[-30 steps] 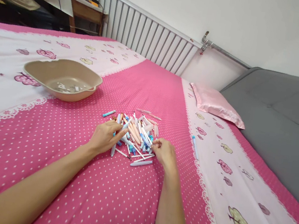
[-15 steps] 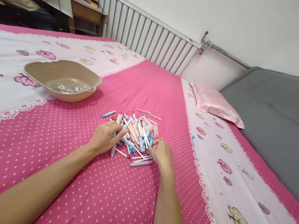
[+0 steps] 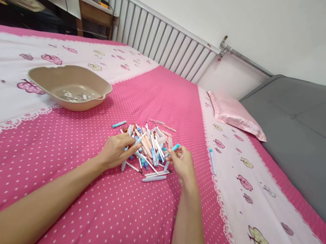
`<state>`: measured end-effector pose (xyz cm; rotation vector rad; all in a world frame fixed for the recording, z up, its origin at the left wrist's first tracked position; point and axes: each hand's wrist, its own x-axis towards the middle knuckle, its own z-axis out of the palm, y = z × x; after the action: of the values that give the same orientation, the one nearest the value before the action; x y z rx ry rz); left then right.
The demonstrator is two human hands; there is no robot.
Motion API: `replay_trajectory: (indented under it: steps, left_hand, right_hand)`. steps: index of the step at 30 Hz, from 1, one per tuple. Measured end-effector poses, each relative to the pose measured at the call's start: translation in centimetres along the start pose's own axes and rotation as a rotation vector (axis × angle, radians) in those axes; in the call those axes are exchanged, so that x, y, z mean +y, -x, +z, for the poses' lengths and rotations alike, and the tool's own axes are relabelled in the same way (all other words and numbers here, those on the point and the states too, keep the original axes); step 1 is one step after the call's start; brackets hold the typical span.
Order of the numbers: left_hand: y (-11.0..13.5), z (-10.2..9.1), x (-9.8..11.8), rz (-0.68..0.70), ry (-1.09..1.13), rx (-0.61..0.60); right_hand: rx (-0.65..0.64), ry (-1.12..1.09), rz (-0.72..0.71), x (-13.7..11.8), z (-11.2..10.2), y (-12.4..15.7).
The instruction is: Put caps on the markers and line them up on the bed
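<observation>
Right-hand grip (image 3: 183,165) is closed on a slim pale-blue pen with a turquoise end (image 3: 175,147), pinched between thumb and fingers at the headboard side of the pile; its long axis runs diagonally, the turquoise end pointing up and away toward the bed's far edge and the headboard, the other end slanting down toward the pens. Left-hand grip (image 3: 117,150) is closed on a narrow pale-blue pen (image 3: 139,139), which points obliquely toward the far edge, over the opposite side of the pile. Between the two, a loose heap of white, peach and blue pens (image 3: 148,142) lies crossed at many angles on the bed with its pink, white-dotted cover (image 3: 121,223). A grey-lavender pen (image 3: 154,178) lies just before the heap, closest to the bed's near edge, its long axis almost crosswise. A blue pen with a turquoise end (image 3: 212,162) lies apart toward the headboard edge, that end pointing to the far edge. Toward the bed's edge opposite the grey padded headboard (image 3: 310,117) sits a beige plastic basin (image 3: 76,106), upright, with small white and grey pieces (image 3: 84,97) scattered over its bottom, too small to identify.
</observation>
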<state>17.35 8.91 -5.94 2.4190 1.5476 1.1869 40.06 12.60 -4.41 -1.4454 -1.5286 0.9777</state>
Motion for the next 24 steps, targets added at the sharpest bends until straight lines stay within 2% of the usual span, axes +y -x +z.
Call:
replay_trajectory:
  steps: [3, 8, 15, 24]
  left_hand:
    - [0.0, 0.0, 0.0, 0.010, 0.005, -0.013]
    - [0.0, -0.1, 0.1, 0.030, -0.009, -0.043]
    - [0.0, 0.2, 0.1, 0.097, -0.034, -0.064]
    - [-0.1, 0.0, 0.6, 0.159, -0.064, -0.078]
  right_hand:
    - [-0.021, -0.289, -0.008, -1.6, 0.8, 0.7]
    - [-0.056, -0.490, -0.046, -3.6, 2.2, 1.8]
    - [-0.078, -0.558, -0.092, -3.7, 2.9, 2.1]
    - [-0.090, -0.499, -0.093, -4.2, 3.5, 2.3]
